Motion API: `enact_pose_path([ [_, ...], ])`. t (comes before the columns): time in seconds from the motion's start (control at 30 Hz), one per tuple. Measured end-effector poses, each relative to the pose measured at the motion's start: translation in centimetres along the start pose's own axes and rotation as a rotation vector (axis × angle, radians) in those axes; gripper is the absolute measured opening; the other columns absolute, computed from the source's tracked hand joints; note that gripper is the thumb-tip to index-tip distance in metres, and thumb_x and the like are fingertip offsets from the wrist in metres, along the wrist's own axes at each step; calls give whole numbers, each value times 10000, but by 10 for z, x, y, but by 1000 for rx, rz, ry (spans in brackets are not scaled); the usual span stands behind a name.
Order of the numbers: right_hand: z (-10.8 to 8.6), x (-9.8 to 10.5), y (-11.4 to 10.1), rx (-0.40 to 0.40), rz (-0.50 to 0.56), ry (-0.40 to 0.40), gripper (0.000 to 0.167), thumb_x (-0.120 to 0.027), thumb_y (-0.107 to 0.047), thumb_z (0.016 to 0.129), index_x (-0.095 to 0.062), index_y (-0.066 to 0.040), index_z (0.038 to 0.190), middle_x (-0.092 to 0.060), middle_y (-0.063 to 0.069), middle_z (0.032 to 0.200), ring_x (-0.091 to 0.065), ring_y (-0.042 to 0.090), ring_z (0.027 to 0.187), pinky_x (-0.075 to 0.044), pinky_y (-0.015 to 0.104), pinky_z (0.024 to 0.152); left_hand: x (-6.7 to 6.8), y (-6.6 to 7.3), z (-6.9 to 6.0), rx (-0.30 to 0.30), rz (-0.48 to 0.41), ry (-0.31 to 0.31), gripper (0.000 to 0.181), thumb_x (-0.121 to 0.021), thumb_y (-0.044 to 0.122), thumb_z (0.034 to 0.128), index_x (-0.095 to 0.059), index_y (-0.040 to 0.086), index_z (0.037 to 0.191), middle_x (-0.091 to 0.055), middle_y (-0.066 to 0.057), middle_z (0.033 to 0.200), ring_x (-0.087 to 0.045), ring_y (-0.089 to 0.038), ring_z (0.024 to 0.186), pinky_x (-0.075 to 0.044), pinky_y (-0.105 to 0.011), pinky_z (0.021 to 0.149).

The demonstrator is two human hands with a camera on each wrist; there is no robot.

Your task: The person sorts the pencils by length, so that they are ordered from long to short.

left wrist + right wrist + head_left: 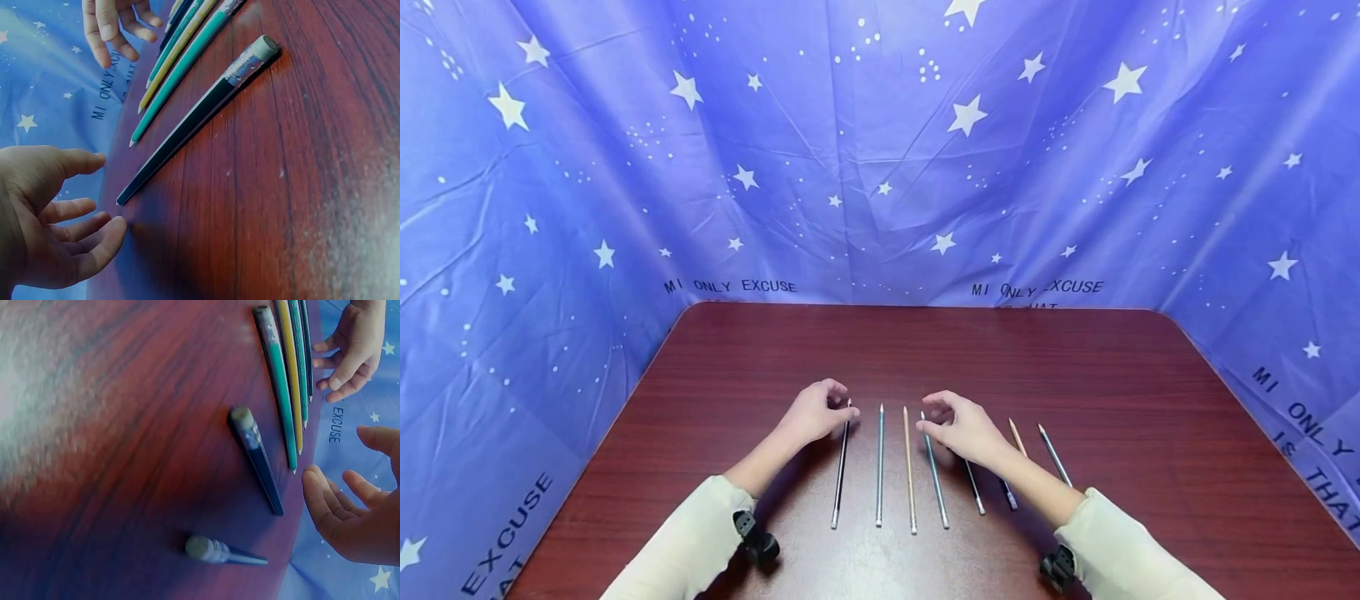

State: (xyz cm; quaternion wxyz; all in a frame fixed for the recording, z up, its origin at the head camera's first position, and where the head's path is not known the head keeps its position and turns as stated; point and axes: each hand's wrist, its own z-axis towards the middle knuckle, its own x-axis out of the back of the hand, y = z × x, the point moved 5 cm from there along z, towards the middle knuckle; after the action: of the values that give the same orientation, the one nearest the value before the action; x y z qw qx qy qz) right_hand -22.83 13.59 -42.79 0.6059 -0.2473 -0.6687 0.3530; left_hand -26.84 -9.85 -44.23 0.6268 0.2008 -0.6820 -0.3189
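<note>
While both your hands hover low over the far ends of the pencils, neither one is pinching anything: your left hand [816, 412] has thumb and fingers parted about the tip of the black pencil [187, 130], and your right hand [966, 425] is likewise spread beside the tip of the inner teal pencil [934, 471]; whether skin brushes either point, you cannot tell. The black pencil lies leftmost in the row, its sharpened end away from you and its long axis leaning slightly right toward that end. Next to it, the outer teal pencil [880, 467] runs nearly straight away from you, then the yellow pencil [909, 475] and inner teal one tilt their tips a little left. A dark pencil [262, 465] lies under your right hand's side, with others further right, partly hidden by your forearm. The black shaft looks faceted, ending in a crimped, shiny metal ferrule and a pale round eraser. Below them spreads a reddish-brown, wood-grained table [737, 350] with rounded far corners. Around it hangs creased blue-violet cloth [865, 125] printed with white stars, dots and black capitals reading "MI ONLY EXCUSE" and "IS THAT". Your cream sleeves [677, 542] end above the wrists.
</note>
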Motion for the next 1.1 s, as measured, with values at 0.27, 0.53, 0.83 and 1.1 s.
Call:
enact_pose_path([
  [0.27, 0, -10, -3, 16, -13, -4, 385, -725, -204, 794, -621, -82, 1144, -660, 47, 943, -614, 106, 794, -510, 225, 636, -3, 1, 3, 27, 64, -9, 368, -748, 294, 761, -632, 81, 1038, -652, -39, 912, -610, -188, 882, -521, -382, 831],
  [0.53, 0, -17, -11, 26, -47, 5, 371, -737, -202, 781, -637, -92, 1122, -663, 25, 881, -586, 98, 729, -481, 218, 598, -5, 1, 3, 43, 59, -16, 354, -762, 253, 749, -633, 68, 1021, -636, -25, 873, -595, -165, 812, -524, -340, 773],
  [0.83, 3, -25, -12, 28, -88, 10, 372, -733, -199, 780, -638, -84, 1121, -656, 12, 838, -518, 67, 643, -438, 202, 563, -7, -1, 3, 55, 38, -28, 361, -773, 225, 739, -635, 57, 1028, -637, -28, 854, -587, -157, 788, -515, -310, 740],
  [1.1, 5, -29, -15, 53, -141, -6, 381, -723, -176, 788, -627, -27, 1125, -615, 23, 810, -492, 74, 615, -429, 202, 579, -6, 1, 3, 49, 42, -12, 356, -776, 203, 726, -642, 49, 1018, -635, -29, 831, -584, -160, 779, -509, -317, 731],
])
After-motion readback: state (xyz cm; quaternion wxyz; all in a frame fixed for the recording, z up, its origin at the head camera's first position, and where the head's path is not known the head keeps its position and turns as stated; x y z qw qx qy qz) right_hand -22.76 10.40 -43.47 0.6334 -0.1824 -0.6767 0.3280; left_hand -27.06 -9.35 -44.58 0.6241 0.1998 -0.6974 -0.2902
